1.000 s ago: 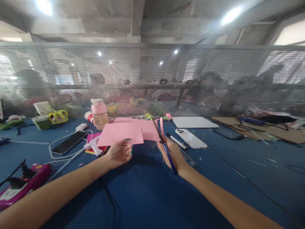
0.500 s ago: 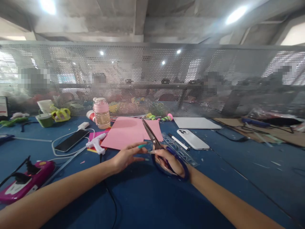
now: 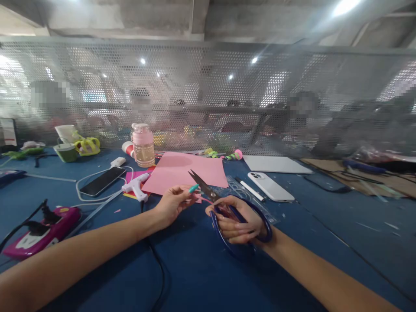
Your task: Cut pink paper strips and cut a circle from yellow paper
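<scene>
Your left hand [image 3: 172,203] has dropped the sheet [image 3: 182,173], which now lies flat on the worktop [image 3: 201,268], and pinches a thin strip [image 3: 203,199] instead. Your right hand [image 3: 242,223] grips the scissors [image 3: 208,190], swung handles towards you, blades open at the strip. It looks like the cutting has moved from sheet to strip.

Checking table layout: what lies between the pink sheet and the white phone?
A clear stencil ruler and a white pen; the head view shows it.

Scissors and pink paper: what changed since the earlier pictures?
The left hand let go of the pink sheet, now flat on the table, and pinches a pink strip at the scissors. The right hand still holds them, blades swung leftward. Glue gun and bottle stayed.
</scene>
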Action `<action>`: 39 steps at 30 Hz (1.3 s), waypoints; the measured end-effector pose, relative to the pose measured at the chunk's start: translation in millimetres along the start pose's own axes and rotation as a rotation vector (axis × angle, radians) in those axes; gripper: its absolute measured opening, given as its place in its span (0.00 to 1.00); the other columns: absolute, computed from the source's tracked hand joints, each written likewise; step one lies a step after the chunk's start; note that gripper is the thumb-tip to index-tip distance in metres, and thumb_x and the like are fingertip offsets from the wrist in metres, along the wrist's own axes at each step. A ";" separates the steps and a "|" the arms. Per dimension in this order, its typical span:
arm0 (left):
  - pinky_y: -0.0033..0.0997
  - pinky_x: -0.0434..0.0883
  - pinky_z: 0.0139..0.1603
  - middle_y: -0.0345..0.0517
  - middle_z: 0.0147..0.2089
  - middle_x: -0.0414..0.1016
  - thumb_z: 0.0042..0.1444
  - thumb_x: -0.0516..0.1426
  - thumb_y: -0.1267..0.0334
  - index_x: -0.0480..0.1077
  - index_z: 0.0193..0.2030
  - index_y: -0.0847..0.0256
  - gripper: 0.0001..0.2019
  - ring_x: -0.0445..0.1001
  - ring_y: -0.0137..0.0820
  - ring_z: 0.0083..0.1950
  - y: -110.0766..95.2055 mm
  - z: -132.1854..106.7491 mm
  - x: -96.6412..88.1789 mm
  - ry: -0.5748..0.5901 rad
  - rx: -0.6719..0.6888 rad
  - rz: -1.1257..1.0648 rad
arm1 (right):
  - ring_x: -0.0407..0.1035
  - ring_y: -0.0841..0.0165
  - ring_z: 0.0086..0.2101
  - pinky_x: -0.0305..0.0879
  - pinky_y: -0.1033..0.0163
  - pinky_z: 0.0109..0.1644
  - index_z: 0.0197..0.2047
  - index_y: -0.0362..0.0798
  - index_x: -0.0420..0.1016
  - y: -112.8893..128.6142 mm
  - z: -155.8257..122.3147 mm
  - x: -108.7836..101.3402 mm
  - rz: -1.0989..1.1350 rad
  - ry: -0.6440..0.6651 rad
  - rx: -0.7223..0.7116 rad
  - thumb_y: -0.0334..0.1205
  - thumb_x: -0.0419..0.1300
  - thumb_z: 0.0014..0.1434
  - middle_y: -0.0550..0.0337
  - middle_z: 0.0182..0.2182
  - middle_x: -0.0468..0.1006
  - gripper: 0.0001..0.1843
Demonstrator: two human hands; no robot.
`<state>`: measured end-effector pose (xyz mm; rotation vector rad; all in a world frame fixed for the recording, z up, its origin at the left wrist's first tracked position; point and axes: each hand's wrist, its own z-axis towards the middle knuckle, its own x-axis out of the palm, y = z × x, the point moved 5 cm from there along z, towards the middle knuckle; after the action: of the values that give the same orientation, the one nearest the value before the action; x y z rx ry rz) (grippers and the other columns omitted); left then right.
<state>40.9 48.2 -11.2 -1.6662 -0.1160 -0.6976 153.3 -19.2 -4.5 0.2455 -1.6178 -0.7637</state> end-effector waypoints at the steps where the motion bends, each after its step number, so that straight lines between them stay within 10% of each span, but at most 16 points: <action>1: 0.24 0.69 0.29 0.42 0.22 0.75 0.24 0.70 0.62 0.71 0.20 0.66 0.16 0.73 0.26 0.24 -2.8 0.6 -0.9 -0.015 0.051 0.035 | 0.43 0.81 0.07 0.47 0.79 0.07 0.28 0.42 0.65 0.9 -0.6 0.1 0.004 -0.001 -0.018 0.42 0.42 0.57 0.66 0.09 0.64 0.16; 13: 0.21 0.67 0.23 0.40 0.20 0.74 0.33 0.66 0.63 0.71 0.26 0.67 0.13 0.70 0.23 0.21 -20.1 4.8 -15.9 -0.173 0.316 0.192 | 0.59 0.75 0.14 0.57 0.75 0.11 0.23 0.40 0.67 14.7 -15.1 -25.3 -0.064 -0.126 -0.119 0.50 0.49 0.54 0.60 0.12 0.66 0.21; 22: 0.18 0.65 0.19 0.37 0.14 0.69 0.37 0.64 0.69 0.65 0.19 0.65 0.10 0.66 0.20 0.15 -18.0 9.6 -27.7 -0.326 0.241 0.229 | 0.41 0.85 0.05 0.46 0.81 0.05 0.28 0.39 0.67 33.3 -32.4 -16.2 0.025 0.041 -0.263 0.54 0.41 0.60 0.63 0.12 0.69 0.27; 39: 0.18 0.61 0.18 0.37 0.15 0.69 0.35 0.65 0.64 0.67 0.21 0.65 0.11 0.65 0.20 0.17 -15.7 12.7 -31.3 -0.307 0.250 0.269 | 0.54 0.80 0.12 0.58 0.77 0.15 0.20 0.42 0.65 52.6 -46.5 -58.6 -0.115 -0.356 -0.552 0.42 0.53 0.52 0.68 0.12 0.60 0.14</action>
<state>13.2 73.0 -13.9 -1.5007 -0.1857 -0.2119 223.2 37.9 -19.3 -0.2094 -1.6565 -1.3656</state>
